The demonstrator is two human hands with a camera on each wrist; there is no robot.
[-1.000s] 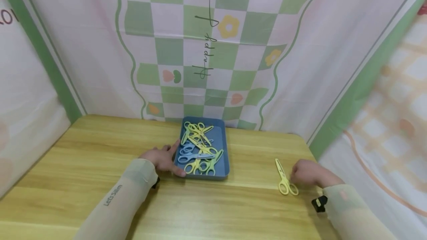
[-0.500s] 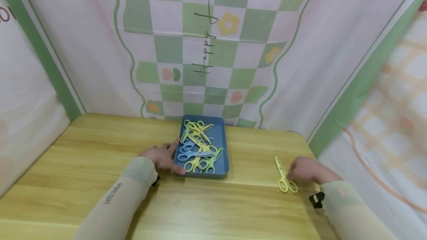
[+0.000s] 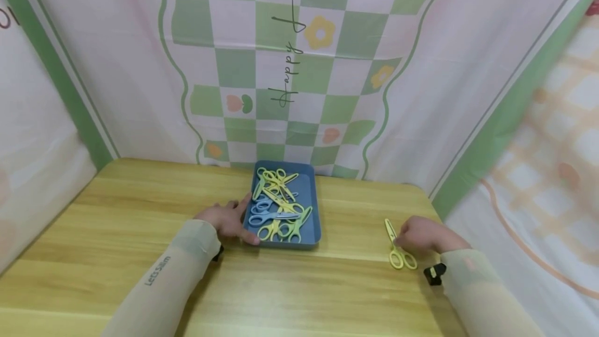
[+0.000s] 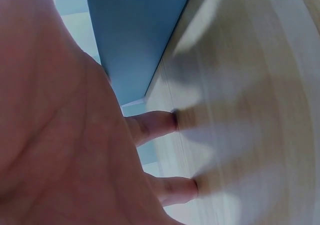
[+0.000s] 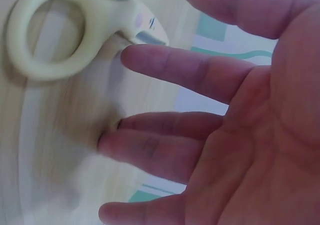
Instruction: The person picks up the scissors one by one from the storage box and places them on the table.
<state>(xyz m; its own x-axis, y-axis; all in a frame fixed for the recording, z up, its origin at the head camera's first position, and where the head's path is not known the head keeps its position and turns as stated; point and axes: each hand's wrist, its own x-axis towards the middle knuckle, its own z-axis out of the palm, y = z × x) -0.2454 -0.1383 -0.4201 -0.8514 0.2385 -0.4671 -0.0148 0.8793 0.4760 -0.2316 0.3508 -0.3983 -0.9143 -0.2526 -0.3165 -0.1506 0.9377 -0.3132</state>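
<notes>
My left hand (image 3: pixel 228 221) rests against the left side of a blue tray (image 3: pixel 306 183), thumb at its near left corner and fingers spread along its wall. In the left wrist view two fingertips touch the wooden tabletop beside the tray wall (image 4: pixel 135 30). Jumbled inside the tray lie several scissors, among them a blue pair (image 3: pixel 269 218) and a green pair (image 3: pixel 296 227). A single yellow pair of scissors (image 3: pixel 395 253) lies on the table, blades pointing away. My right hand (image 3: pixel 421 234) hovers close at its right, and the right wrist view shows extended fingers (image 5: pixel 185 74) beside the scissors handle (image 5: pixel 92 32).
The wooden table (image 3: pixel 281 295) ends at the back against a hanging cloth (image 3: pixel 290 82) with green checks and lettering. More cloth hangs at the left and right. A black wrist strap piece (image 3: pixel 435 273) shows at the right cuff.
My right hand has moved leftward, and its fingertips now overlap the middle of the yellow scissors. My left hand stays at the tray, and the scissors lie where they were.
</notes>
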